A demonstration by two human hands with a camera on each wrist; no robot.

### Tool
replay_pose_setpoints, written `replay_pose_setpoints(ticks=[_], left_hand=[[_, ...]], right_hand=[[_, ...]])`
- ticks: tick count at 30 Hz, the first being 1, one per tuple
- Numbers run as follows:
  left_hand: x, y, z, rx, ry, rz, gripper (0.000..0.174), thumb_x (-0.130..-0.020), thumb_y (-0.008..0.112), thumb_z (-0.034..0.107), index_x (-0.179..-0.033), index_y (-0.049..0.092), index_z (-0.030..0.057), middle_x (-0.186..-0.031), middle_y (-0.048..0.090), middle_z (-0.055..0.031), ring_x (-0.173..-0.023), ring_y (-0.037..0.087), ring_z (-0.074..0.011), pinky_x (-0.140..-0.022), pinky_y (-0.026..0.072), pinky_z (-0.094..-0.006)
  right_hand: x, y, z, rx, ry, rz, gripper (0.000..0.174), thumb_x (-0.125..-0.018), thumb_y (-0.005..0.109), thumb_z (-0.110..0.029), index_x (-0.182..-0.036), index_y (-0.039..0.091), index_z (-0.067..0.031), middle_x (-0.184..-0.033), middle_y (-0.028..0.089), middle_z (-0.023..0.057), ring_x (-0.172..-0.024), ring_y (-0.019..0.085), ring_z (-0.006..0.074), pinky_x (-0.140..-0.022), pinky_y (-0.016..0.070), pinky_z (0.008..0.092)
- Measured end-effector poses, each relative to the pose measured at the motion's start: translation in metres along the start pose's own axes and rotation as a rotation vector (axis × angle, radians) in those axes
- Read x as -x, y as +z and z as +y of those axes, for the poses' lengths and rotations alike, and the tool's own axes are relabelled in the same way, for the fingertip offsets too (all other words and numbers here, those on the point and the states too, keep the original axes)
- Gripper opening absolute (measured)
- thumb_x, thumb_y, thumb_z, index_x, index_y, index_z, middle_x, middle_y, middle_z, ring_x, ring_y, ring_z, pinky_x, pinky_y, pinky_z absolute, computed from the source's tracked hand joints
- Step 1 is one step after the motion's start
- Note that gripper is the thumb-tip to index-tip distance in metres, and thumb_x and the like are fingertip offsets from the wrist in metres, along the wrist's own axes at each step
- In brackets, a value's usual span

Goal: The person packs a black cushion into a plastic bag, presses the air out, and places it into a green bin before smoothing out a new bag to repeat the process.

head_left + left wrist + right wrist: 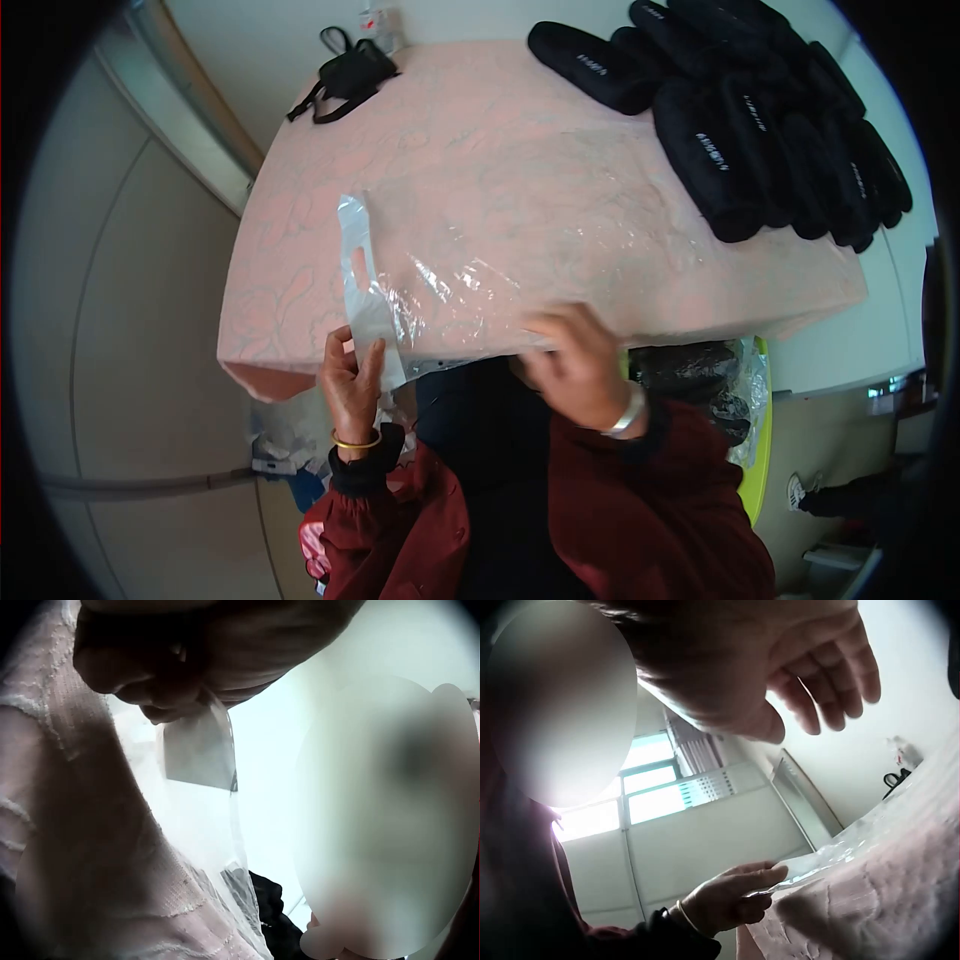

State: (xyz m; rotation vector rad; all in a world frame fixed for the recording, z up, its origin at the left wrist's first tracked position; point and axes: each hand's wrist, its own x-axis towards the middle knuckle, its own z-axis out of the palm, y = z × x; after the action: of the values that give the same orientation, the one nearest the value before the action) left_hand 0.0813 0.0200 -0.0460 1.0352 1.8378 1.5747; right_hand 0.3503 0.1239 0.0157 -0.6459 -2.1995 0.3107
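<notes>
A clear plastic bag (470, 280) with a white handle strip (358, 250) lies flat on the pink tablecloth. At the table's front edge my left hand (352, 388) pinches the lower end of that white strip between thumb and fingers. In the left wrist view the bag's edge (199, 750) hangs down from the fingers. My right hand (575, 365), blurred by motion in the head view, is over the front edge at the bag's right part. The right wrist view shows this right hand (810, 667) with loosely bent fingers and nothing held.
Several black cylindrical pouches (710, 150) with white print are piled at the back right. A small black bag (355, 75) with a strap stands at the back left, near a clear bottle (380, 30). Below the table's edge, a yellow-green container (760, 430) holds dark plastic-wrapped things.
</notes>
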Motion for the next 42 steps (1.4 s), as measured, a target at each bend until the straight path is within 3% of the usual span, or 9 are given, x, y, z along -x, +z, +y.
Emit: replay_pose_setpoints(ticks=[4, 8, 16, 22, 29, 33, 36, 39, 42], left_hand=[[-0.002, 0.02, -0.014, 0.04, 0.111, -0.029, 0.036, -0.097, 0.065, 0.014, -0.128, 0.051, 0.0026, -0.06, 0.056, 0.0041, -0.046, 0.042, -0.0017, -0.042, 0.0267, -0.0199], [0.001, 0.007, -0.014, -0.007, 0.038, -0.016, 0.044, -0.097, 0.066, 0.013, -0.135, 0.047, 0.0016, -0.059, 0.056, 0.0037, -0.046, 0.041, -0.0019, -0.043, 0.0264, -0.0203], [0.0, 0.0, -0.027, 0.106, 0.009, -0.003, 0.046, -0.097, 0.065, 0.012, -0.137, 0.046, 0.0012, -0.057, 0.054, 0.0043, -0.046, 0.041, -0.0014, -0.043, 0.0246, -0.0205], [-0.001, 0.001, -0.029, 0.075, 0.012, 0.009, 0.046, -0.097, 0.064, 0.011, -0.138, 0.045, 0.0022, -0.056, 0.053, 0.0047, -0.045, 0.041, -0.0013, -0.043, 0.0244, -0.0206], [-0.017, 0.0, -0.008, -0.073, 0.074, 0.067, 0.042, -0.095, 0.065, 0.007, -0.134, 0.051, 0.0026, -0.052, 0.048, 0.0063, -0.044, 0.039, -0.0006, -0.043, 0.0223, -0.0203], [-0.032, -0.021, -0.003, -0.392, 0.117, 0.207, 0.035, -0.094, 0.066, 0.006, -0.128, 0.057, 0.0033, -0.068, 0.06, -0.0002, -0.057, 0.054, -0.0073, -0.05, 0.0376, -0.0233], [-0.044, -0.025, 0.008, -1.002, 0.711, 0.501, 0.033, -0.094, 0.066, 0.006, -0.126, 0.06, 0.0043, -0.098, 0.066, -0.0066, -0.088, 0.064, -0.0166, -0.073, 0.0504, -0.0301], [-0.022, 0.021, 0.025, -0.805, 0.626, 0.359, 0.04, -0.088, 0.069, 0.004, -0.126, 0.059, 0.005, -0.125, 0.06, -0.0171, -0.115, 0.059, -0.0305, -0.096, 0.0479, -0.0443], [0.011, 0.094, 0.04, -0.448, 0.688, -0.266, 0.06, -0.09, 0.069, 0.018, -0.142, 0.047, 0.0, -0.145, 0.047, -0.0233, -0.138, 0.041, -0.0409, -0.115, 0.0312, -0.0563]], right_hand=[[-0.01, 0.083, -0.013, 0.029, -0.005, -0.304, 0.093, -0.076, 0.081, -0.033, -0.148, 0.034, 0.0026, -0.157, 0.027, 0.0247, -0.149, 0.024, 0.0399, -0.121, 0.0204, 0.0524], [-0.002, 0.103, -0.007, 0.077, -0.036, -0.478, 0.106, -0.074, 0.08, -0.048, -0.151, 0.029, 0.0059, -0.16, 0.022, 0.0259, -0.151, 0.017, 0.0393, -0.123, 0.0141, 0.0519], [0.011, 0.026, 0.069, 0.115, 0.036, -0.552, 0.11, -0.079, 0.069, -0.062, -0.151, 0.026, 0.0097, -0.162, 0.018, 0.0264, -0.153, 0.014, 0.0387, -0.123, 0.0121, 0.0516], [0.042, -0.038, 0.146, 0.46, 0.307, -0.475, 0.077, -0.095, 0.055, -0.038, -0.151, 0.028, 0.0082, -0.16, 0.025, 0.0258, -0.149, 0.023, 0.0399, -0.122, 0.0159, 0.0504], [0.074, -0.071, 0.161, 0.604, 0.327, -0.233, 0.063, -0.094, 0.057, -0.027, -0.145, 0.039, 0.0056, -0.153, 0.036, 0.0254, -0.145, 0.033, 0.0384, -0.118, 0.0255, 0.0476], [0.055, -0.087, 0.107, 0.342, 0.603, -0.354, 0.05, -0.091, 0.063, -0.021, -0.132, 0.053, 0.0059, -0.141, 0.049, 0.0252, -0.134, 0.045, 0.0404, -0.111, 0.0355, 0.0476], [0.05, -0.08, 0.089, 0.267, 0.439, -0.209, 0.042, -0.085, 0.067, -0.01, -0.124, 0.059, 0.0039, -0.134, 0.053, 0.0228, -0.128, 0.05, 0.0408, -0.107, 0.0403, 0.0466], [0.038, -0.053, 0.077, 0.239, 0.235, -0.104, 0.043, -0.083, 0.068, -0.006, -0.124, 0.059, 0.0042, -0.135, 0.053, 0.0223, -0.129, 0.049, 0.0411, -0.107, 0.0407, 0.0459], [0.024, -0.013, 0.064, 0.239, 0.089, -0.11, 0.05, -0.086, 0.066, -0.011, -0.131, 0.054, 0.0064, -0.141, 0.049, 0.0237, -0.135, 0.043, 0.0411, -0.111, 0.0364, 0.0474]])
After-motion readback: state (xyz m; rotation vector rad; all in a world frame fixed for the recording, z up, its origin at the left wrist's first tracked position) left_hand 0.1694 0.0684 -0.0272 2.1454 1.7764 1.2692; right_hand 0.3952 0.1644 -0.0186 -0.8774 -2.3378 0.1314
